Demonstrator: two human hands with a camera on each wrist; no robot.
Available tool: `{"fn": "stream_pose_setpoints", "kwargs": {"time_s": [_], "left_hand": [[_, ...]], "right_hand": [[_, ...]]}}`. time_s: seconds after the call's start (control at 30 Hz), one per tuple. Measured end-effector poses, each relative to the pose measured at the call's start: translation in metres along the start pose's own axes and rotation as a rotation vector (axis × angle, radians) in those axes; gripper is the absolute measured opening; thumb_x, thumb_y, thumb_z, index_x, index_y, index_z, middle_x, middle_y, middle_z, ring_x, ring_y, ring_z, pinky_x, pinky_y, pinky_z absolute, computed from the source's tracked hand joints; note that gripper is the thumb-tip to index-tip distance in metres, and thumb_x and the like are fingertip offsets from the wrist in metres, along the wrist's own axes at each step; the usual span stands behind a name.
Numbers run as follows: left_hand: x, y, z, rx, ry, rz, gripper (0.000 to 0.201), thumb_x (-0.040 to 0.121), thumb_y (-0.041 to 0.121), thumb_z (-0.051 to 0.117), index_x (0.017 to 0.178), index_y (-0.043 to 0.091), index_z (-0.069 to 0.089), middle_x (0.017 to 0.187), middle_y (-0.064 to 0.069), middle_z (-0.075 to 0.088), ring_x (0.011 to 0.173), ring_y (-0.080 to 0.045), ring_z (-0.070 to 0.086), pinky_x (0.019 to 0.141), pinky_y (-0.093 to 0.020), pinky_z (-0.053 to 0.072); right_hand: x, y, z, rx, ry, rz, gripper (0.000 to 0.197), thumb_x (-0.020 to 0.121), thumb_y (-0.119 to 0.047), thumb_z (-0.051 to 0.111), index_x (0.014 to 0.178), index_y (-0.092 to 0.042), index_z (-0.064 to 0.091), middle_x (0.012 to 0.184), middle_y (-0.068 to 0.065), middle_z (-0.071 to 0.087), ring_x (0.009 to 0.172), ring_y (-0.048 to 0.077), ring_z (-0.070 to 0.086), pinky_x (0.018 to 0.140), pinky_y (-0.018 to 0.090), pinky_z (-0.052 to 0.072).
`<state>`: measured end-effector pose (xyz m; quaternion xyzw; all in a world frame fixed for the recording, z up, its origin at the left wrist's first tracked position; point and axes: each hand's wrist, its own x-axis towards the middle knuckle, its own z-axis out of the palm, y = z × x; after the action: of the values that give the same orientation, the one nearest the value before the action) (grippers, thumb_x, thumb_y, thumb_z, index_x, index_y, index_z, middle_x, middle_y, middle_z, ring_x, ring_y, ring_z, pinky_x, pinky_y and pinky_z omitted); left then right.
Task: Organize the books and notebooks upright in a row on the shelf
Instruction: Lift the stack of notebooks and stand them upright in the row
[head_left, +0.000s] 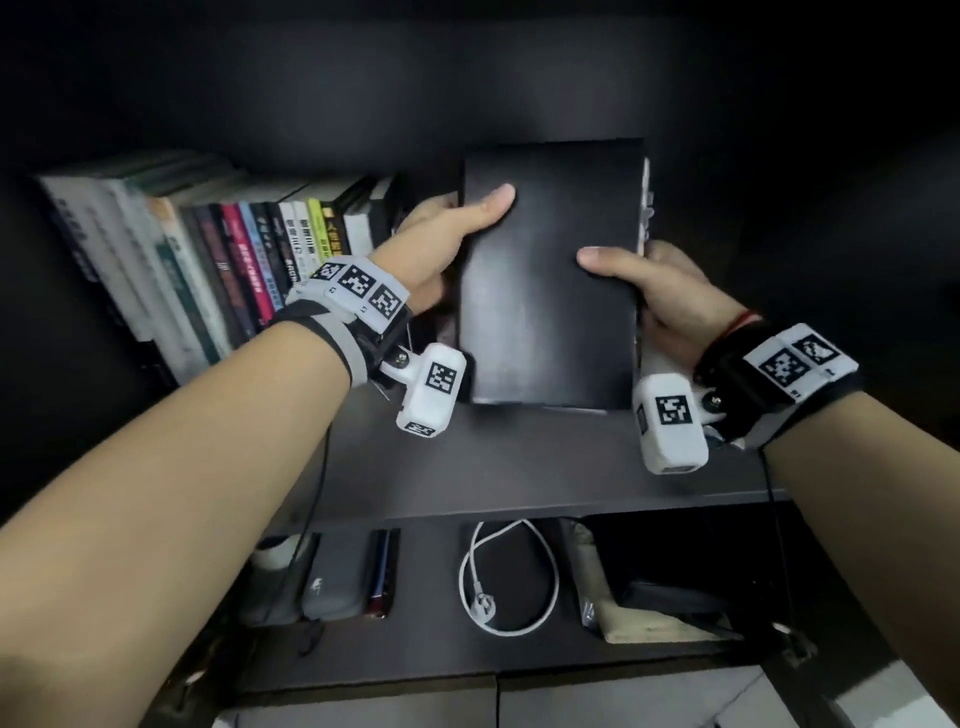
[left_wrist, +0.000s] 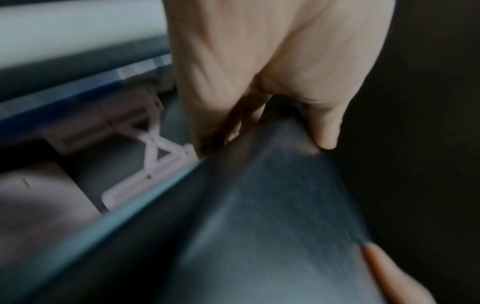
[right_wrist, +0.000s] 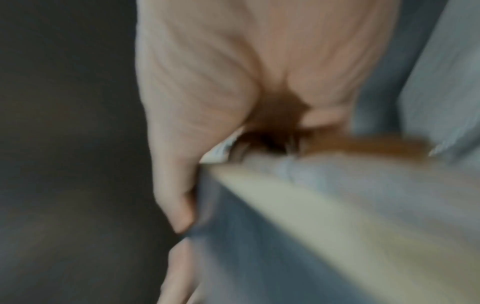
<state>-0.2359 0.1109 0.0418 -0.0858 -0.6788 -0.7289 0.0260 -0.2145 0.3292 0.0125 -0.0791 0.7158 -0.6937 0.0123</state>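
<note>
A black notebook (head_left: 550, 270) is held with its cover facing me above the dark shelf (head_left: 519, 467). My left hand (head_left: 447, 228) grips its left edge, thumb on the cover, fingers hidden behind. My right hand (head_left: 649, 286) grips the right edge the same way. A row of upright books (head_left: 234, 260) stands on the shelf to the left, leaning slightly. In the left wrist view the left hand (left_wrist: 272, 78) holds the blurred dark notebook (left_wrist: 272, 226). In the right wrist view the right hand (right_wrist: 221, 102) clasps the notebook (right_wrist: 298, 226), whose pale page edge shows.
Below the shelf, a lower level holds a white cable with plug (head_left: 509, 577), a grey pouch (head_left: 332, 577) and a dark flat object (head_left: 670, 597). The shelf's right part (head_left: 727, 467) is bare. A white bracket-like piece (left_wrist: 155, 160) shows beside the books in the left wrist view.
</note>
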Motion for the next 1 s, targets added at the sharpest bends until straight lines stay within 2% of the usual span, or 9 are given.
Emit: {"fn": "stream_pose_setpoints", "kwargs": {"time_s": [0.07,0.13,0.3,0.4,0.53,0.67,0.73,0.83,1.0], "left_hand": [[0.0,-0.002,-0.02,0.116,0.086,0.044,0.032,0.1,0.026,0.065,0.124,0.004,0.067,0.123,-0.01,0.073,0.113,-0.019,0.07,0.107,-0.04,0.052],[0.002,-0.006,-0.033,0.276,0.202,0.065,0.043,0.101,0.031,0.063,0.134,0.003,0.059,0.123,-0.001,0.07,0.117,-0.018,0.066,0.108,-0.037,0.05],[-0.001,-0.008,-0.048,0.681,0.322,0.061,0.057,0.096,0.035,0.067,0.147,0.015,0.052,0.136,-0.005,0.065,0.125,-0.022,0.062,0.108,-0.039,0.049],[0.002,-0.01,-0.048,0.687,0.298,0.068,0.008,0.089,0.025,0.077,0.096,0.028,0.079,0.092,0.004,0.079,0.091,-0.015,0.076,0.088,-0.036,0.062],[0.002,-0.008,-0.052,0.801,0.373,0.132,0.03,0.086,0.019,0.076,0.06,0.033,0.069,0.066,0.016,0.07,0.085,-0.014,0.075,0.082,-0.036,0.063],[0.006,-0.014,-0.064,0.735,0.37,0.115,0.012,0.088,0.031,0.074,0.077,0.026,0.074,0.076,0.002,0.076,0.08,-0.019,0.077,0.08,-0.038,0.064],[0.005,-0.013,-0.062,0.667,0.349,0.095,0.026,0.094,0.046,0.065,0.09,0.021,0.072,0.085,-0.003,0.076,0.076,-0.023,0.077,0.078,-0.039,0.064],[0.003,-0.008,-0.055,0.573,0.355,0.058,0.049,0.092,0.069,0.05,0.08,0.023,0.064,0.091,-0.004,0.073,0.082,-0.025,0.076,0.078,-0.039,0.064],[-0.003,0.0,-0.047,0.505,0.286,0.062,0.05,0.091,0.072,0.05,0.09,0.024,0.062,0.095,-0.004,0.073,0.079,-0.019,0.077,0.072,-0.037,0.066]], "right_hand": [[0.008,0.0,0.027,-0.132,0.093,-0.079,0.085,0.059,-0.055,0.094,0.114,0.005,0.069,0.115,0.022,0.076,0.108,0.038,0.074,0.102,0.059,0.055],[0.016,-0.001,0.048,-0.299,0.229,-0.111,0.107,0.04,-0.075,0.09,0.117,-0.005,0.063,0.114,0.008,0.074,0.106,0.027,0.072,0.098,0.051,0.058],[0.017,-0.004,0.093,-0.607,0.427,-0.151,0.095,0.068,-0.068,0.08,0.131,-0.007,0.043,0.133,0.01,0.063,0.124,0.034,0.059,0.106,0.041,0.046],[0.027,-0.001,0.105,-0.655,0.519,-0.184,0.09,0.072,-0.066,0.078,0.128,-0.005,0.042,0.129,0.014,0.065,0.121,0.038,0.061,0.098,0.039,0.044],[0.04,0.009,0.12,-0.737,0.586,-0.218,0.089,0.072,-0.068,0.076,0.125,-0.006,0.041,0.127,0.015,0.067,0.114,0.041,0.065,0.091,0.041,0.046],[0.046,0.015,0.136,-0.783,0.576,-0.263,0.09,0.071,-0.069,0.075,0.126,-0.007,0.04,0.126,0.013,0.065,0.109,0.042,0.067,0.083,0.041,0.046],[0.046,0.018,0.138,-0.776,0.56,-0.273,0.09,0.07,-0.067,0.075,0.127,-0.007,0.039,0.126,0.011,0.064,0.107,0.04,0.067,0.078,0.038,0.041],[0.044,0.02,0.134,-0.743,0.488,-0.271,0.088,0.069,-0.062,0.078,0.126,-0.008,0.037,0.123,0.009,0.063,0.105,0.035,0.065,0.079,0.036,0.038],[0.038,0.019,0.12,-0.658,0.438,-0.241,0.078,0.07,-0.056,0.082,0.114,-0.015,0.032,0.105,0.001,0.058,0.091,0.024,0.055,0.083,0.035,0.045]]}}
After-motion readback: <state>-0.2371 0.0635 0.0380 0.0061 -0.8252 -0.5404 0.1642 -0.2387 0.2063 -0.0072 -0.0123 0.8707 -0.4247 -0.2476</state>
